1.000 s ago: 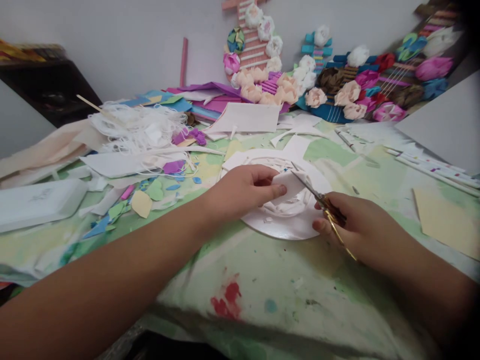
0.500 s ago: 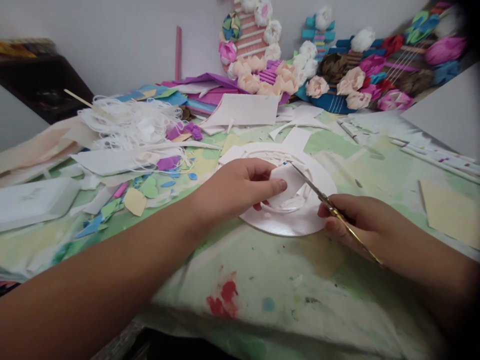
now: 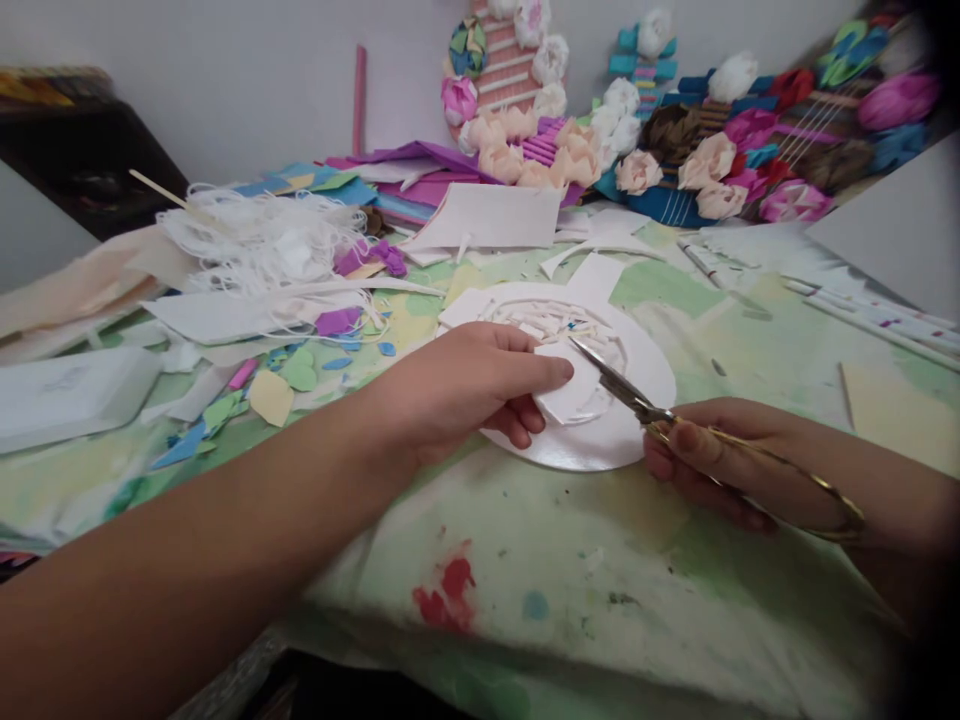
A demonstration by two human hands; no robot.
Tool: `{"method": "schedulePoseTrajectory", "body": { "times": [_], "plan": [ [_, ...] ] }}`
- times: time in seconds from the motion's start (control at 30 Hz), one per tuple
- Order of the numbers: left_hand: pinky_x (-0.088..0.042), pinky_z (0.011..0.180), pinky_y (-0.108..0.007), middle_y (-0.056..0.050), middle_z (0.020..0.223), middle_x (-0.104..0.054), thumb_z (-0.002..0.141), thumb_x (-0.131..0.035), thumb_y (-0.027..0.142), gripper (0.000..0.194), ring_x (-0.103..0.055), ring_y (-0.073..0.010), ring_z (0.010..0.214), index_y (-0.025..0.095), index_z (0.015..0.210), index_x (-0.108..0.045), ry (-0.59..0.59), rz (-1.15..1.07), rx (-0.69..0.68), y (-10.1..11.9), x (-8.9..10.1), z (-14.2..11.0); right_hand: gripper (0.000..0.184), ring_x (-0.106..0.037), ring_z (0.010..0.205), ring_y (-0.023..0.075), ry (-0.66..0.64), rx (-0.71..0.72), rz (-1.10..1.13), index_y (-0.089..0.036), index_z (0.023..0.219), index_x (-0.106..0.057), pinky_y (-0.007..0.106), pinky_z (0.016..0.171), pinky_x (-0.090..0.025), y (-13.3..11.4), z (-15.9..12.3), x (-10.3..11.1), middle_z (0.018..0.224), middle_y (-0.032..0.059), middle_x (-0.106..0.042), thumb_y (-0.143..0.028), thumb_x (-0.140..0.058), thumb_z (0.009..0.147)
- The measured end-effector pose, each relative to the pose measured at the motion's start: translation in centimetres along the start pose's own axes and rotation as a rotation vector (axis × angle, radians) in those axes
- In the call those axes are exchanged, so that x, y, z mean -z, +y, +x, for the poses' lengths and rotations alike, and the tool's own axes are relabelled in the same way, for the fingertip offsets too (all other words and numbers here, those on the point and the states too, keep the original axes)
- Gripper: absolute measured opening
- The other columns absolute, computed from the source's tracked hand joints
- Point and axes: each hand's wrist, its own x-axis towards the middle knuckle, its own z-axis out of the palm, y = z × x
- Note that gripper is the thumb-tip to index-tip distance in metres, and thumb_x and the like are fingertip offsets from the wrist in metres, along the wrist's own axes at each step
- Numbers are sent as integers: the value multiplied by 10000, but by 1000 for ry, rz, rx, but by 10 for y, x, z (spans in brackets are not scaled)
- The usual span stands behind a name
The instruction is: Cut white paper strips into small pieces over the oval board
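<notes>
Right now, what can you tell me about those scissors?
The scissors look metallic, with slim silvery blades and a gold-coloured handle that ends in a loop. The right hand grips them by the handle. They slant away from the person and leftward, blades close together, over the round white board. The pointed end is beside the white piece in the left hand; whether they touch is unclear.

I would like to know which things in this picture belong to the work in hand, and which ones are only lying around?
In the work:
left hand, holding a white piece
right hand, holding scissors
white round board beneath, bearing white scraps

Apparently just lying about:
white string tangle
purple scrap
white block
pale-yellow sheet
</notes>
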Motion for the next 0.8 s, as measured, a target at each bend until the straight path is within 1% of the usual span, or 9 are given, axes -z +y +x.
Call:
{"method": "schedulePoseTrajectory", "body": {
  "times": [0.07, 0.1, 0.17, 0.23, 0.3, 0.47, 0.57, 0.7, 0.8],
  "plan": [
    [-355, 355, -155, 21, 420, -482, 652, -540, 224, 148, -443, -49, 360, 137, 543, -492, -23, -66, 66, 0, 1, 2, 479, -345, 323, 57, -130, -49, 68, -166, 645, -477, 178, 327, -269, -2, 1, 1, 398, -48, -396, -600, -291, 726],
    [-339, 336, -155, 21, 402, -475, 654, -535, 225, 170, -431, -48, 341, 137, 520, -478, -19, -83, 94, 0, 1, 2, 478, -350, 322, 54, -167, -62, 83, -163, 644, -475, 174, 331, -274, -4, 1, 2, 397, -47, -399, -588, -277, 739],
    [-306, 305, -158, 18, 380, -467, 656, -528, 226, 196, -409, -49, 312, 137, 493, -465, 16, -90, 143, 0, 1, 3, 460, -363, 323, 53, -198, -58, 92, -160, 643, -474, 170, 335, -278, -8, 2, 1, 398, -44, -407, -561, -279, 756],
    [-289, 290, -161, 16, 374, -466, 653, -529, 228, 203, -400, -49, 300, 134, 484, -467, 53, -87, 177, 1, 2, 4, 436, -374, 321, 54, -224, -45, 94, -157, 638, -470, 169, 334, -277, -10, 2, 1, 396, -39, -416, -536, -295, 764],
    [-284, 286, -160, 14, 375, -468, 651, -534, 233, 207, -398, -48, 297, 131, 482, -471, 61, -104, 197, 1, 3, 5, 418, -376, 316, 56, -231, -37, 103, -156, 625, -464, 172, 329, -279, -12, 3, 0, 392, -35, -422, -520, -313, 766],
    [-276, 277, -145, 25, 367, -465, 645, -542, 219, 180, -399, -43, 294, 129, 501, -480, 38, -161, 241, 2, 8, 7, 397, -324, 294, 42, -241, -7, 139, -158, 581, -446, 157, 294, -253, -10, 7, -1, 370, -51, -377, -494, -342, 765],
    [-275, 274, -135, 27, 365, -467, 641, -541, 214, 181, -401, -39, 291, 124, 498, -478, 20, -182, 271, 0, 9, 9, 384, -308, 287, 34, -265, -13, 169, -161, 562, -441, 145, 280, -239, -7, 8, 0, 369, -58, -371, -483, -368, 759],
    [-281, 274, -137, 25, 367, -476, 636, -536, 218, 163, -403, -42, 285, 124, 515, -482, 4, -205, 295, -4, 7, 12, 412, -318, 277, 40, -324, -28, 211, -163, 534, -433, 151, 264, -238, -3, 8, 2, 367, -54, -373, -501, -358, 757],
    [-269, 269, -140, 24, 360, -470, 635, -526, 219, 154, -392, -43, 281, 123, 523, -482, -20, -214, 323, -7, 5, 12, 463, -326, 278, 41, -359, -64, 176, -161, 490, -413, 159, 280, -255, -3, 6, 4, 356, -47, -370, -519, -317, 769]
  ]
}}
